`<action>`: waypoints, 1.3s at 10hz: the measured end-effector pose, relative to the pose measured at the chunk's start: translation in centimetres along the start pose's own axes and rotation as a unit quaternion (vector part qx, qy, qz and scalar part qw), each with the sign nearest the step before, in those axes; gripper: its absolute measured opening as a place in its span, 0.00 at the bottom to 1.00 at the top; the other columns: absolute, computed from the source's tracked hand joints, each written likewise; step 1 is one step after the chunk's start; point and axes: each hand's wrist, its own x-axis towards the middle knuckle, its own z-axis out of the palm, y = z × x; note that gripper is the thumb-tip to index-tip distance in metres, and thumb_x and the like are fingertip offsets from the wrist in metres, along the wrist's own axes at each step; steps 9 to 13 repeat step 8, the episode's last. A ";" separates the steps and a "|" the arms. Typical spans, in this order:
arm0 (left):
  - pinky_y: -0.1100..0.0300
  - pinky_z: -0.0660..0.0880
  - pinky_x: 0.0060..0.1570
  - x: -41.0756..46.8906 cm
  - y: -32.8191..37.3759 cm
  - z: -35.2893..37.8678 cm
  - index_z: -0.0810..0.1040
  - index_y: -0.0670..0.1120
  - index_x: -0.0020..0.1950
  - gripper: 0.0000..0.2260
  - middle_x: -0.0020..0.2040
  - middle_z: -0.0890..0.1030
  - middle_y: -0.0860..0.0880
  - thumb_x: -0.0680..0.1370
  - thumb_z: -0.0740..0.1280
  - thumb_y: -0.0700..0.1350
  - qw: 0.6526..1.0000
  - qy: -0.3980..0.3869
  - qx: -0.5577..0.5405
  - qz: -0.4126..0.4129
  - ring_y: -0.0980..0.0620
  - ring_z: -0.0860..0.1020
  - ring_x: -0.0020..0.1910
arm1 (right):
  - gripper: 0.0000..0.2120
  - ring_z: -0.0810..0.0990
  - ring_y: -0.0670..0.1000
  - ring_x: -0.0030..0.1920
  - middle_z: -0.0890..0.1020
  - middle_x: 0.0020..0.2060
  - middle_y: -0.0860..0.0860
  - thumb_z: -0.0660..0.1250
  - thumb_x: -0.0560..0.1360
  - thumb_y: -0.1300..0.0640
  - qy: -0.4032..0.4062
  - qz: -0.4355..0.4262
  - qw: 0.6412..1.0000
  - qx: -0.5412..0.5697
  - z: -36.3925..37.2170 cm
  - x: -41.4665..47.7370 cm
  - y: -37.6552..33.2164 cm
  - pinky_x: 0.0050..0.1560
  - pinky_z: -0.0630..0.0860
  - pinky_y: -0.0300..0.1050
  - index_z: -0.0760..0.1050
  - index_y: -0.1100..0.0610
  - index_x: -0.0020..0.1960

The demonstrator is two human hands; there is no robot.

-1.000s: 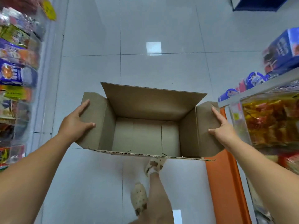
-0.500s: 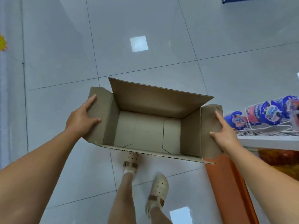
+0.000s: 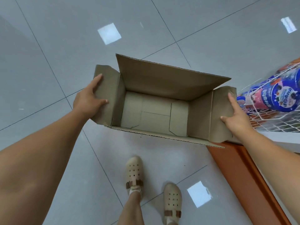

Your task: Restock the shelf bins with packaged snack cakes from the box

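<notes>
Since half second ago: view swung right, wire rack point(image 3: 266, 122) looms closer, hold unchanged. Beige clogs point(image 3: 134, 171) on glossy grey tile floor point(image 3: 48, 51). Left hand point(image 3: 90, 98) and right hand point(image 3: 236, 115) press on end flaps, fingers straight and spread, carrying empty cardboard box point(image 3: 155, 114) above floor. Box opening faces up, long axis left-right, right end nearer. Orange shelf base point(image 3: 240, 172) at right; blue-pink packets point(image 3: 282, 96) in rack beyond.

Left hand point(image 3: 88, 98) is pressing flat on the left flap of the cardboard box point(image 3: 155, 114), and the right hand point(image 3: 235, 114) is pressing the right flap, fingers straight. The box is hanging open over the grey tiled floor point(image 3: 48, 46), showing its bare bottom. On the right, blue and pink packs point(image 3: 282, 96) are lying in a white wire basket point(image 3: 267, 122). Beige shoes point(image 3: 134, 172) are standing on the near tiles.
</notes>
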 end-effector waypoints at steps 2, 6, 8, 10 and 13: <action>0.48 0.73 0.61 2.8 1.6 2.0 0.59 0.70 0.73 0.39 0.71 0.73 0.53 0.71 0.75 0.45 1.000 -0.009 0.014 0.021 0.43 0.73 0.65 | 0.40 0.58 0.55 0.76 0.58 0.77 0.51 0.66 0.76 0.67 0.005 0.011 1.000 0.009 0.1 1.4 1.2 0.70 0.62 0.48 0.52 0.41 0.78; 0.47 0.71 0.63 4.1 0.3 2.7 0.57 0.68 0.75 0.40 0.73 0.70 0.52 0.72 0.75 0.46 0.999 -0.035 0.026 0.020 0.43 0.71 0.67 | 0.39 0.60 0.56 0.75 0.59 0.77 0.52 0.67 0.76 0.65 -0.020 0.035 0.998 0.037 0.1 1.6 1.9 0.70 0.64 0.50 0.53 0.43 0.78; 0.43 0.66 0.69 0.8 3.7 1.1 0.53 0.55 0.80 0.40 0.74 0.64 0.41 0.74 0.74 0.47 0.996 -0.050 0.078 -0.019 0.37 0.66 0.70 | 0.35 0.58 0.59 0.76 0.59 0.77 0.55 0.67 0.78 0.54 -0.063 0.077 0.995 0.007 -0.5 -1.2 -0.7 0.71 0.62 0.56 0.52 0.47 0.79; 0.43 0.66 0.69 0.8 3.7 1.1 0.53 0.55 0.80 0.40 0.74 0.64 0.41 0.74 0.74 0.47 0.996 -0.050 0.078 -0.019 0.37 0.66 0.70 | 0.35 0.58 0.59 0.76 0.59 0.77 0.55 0.67 0.78 0.54 -0.063 0.077 0.995 0.007 -0.5 -1.2 -0.7 0.71 0.62 0.56 0.52 0.47 0.79; 0.43 0.66 0.69 0.8 3.7 1.1 0.53 0.55 0.80 0.40 0.74 0.64 0.41 0.74 0.74 0.47 0.996 -0.050 0.078 -0.019 0.37 0.66 0.70 | 0.35 0.58 0.59 0.76 0.59 0.77 0.55 0.67 0.78 0.54 -0.063 0.077 0.995 0.007 -0.5 -1.2 -0.7 0.71 0.62 0.56 0.52 0.47 0.79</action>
